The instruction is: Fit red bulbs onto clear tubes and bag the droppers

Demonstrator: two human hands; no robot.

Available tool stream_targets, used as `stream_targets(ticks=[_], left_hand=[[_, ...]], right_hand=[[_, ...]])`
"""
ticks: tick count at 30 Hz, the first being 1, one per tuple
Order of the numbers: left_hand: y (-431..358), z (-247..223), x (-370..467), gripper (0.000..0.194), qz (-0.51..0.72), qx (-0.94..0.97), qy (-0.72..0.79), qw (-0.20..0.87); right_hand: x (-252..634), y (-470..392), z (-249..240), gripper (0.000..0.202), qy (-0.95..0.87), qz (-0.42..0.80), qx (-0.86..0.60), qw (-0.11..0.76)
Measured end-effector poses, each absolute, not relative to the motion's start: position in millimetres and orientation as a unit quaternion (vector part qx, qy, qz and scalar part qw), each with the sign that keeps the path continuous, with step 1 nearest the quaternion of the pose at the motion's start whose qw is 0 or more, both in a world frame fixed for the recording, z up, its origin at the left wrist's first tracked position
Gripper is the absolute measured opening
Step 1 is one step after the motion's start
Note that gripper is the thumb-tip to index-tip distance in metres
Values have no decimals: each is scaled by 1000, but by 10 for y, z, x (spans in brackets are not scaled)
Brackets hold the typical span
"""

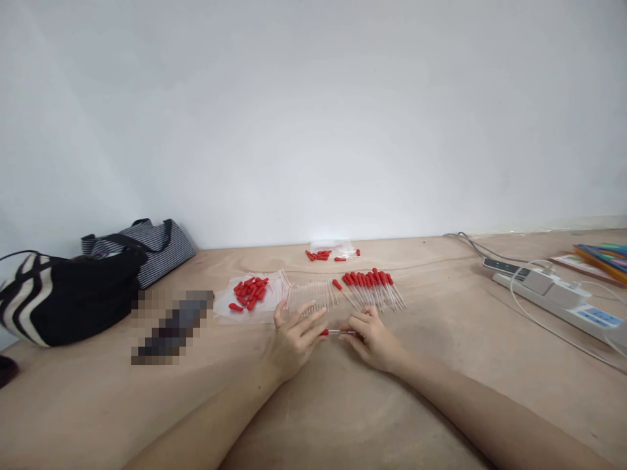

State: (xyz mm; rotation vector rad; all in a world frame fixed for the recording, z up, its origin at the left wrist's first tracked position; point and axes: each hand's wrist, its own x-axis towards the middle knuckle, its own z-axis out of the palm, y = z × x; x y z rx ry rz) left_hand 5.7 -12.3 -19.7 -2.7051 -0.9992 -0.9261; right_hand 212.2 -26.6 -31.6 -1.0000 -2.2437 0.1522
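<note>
My left hand [297,336] pinches a red rubber dropper bulb [324,333], mostly covered by the fingers. A thin clear dropper tube [335,332] runs from the bulb to my right hand [369,336], whose fingers close on its other end. Just beyond my left hand lies a row of bare clear tubes [306,294]. Past my right hand, several droppers with red bulbs [369,279] lie side by side, one [337,284] slightly apart at their left. Loose red bulbs [251,289] rest on a clear plastic bag [223,307] to the left.
More red bulbs [321,255] lie by another plastic bag [321,245] near the wall. At left are a black bag [98,294], a striped bag [166,245] and a pixelated dark object [174,326]. A power strip [563,303] with cables sits right, near coloured flat items [605,258].
</note>
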Motion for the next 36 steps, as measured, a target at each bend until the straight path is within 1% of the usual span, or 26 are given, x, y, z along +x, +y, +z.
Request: stream_targets(ticks=[3, 6, 13, 20, 24, 26, 30, 36], left_hand=[[-149, -206, 84, 17, -330, -888, -318, 46], [-183, -185, 118, 13, -340, -880, -332, 26], [-205, -180, 142, 15, -315, -874, -365, 61], [-210, -197, 170, 18, -342, -874, -337, 75], [-186, -185, 170, 14, -328, -876, -345, 71], [-160, -182, 152, 12, -313, -873, -369, 63], [-124, -175, 111, 7, -301, -858, -414, 49], [-94, -164, 91, 7, -271, -858, -433, 52]], right_hand=[[2092, -286, -337, 18, -860, 0, -378, 343], [2055, -294, -347, 20, -859, -17, -380, 344], [1984, -262, -360, 26, -856, 7, -388, 343], [1968, -217, -415, 31, -866, 34, -400, 299], [1979, -199, -381, 35, -867, 47, -417, 269], [2011, -193, -336, 32, -866, 38, -420, 270], [2101, -193, -260, 19, -861, -16, -413, 296], [2111, -208, -270, 18, -873, -78, -406, 260]])
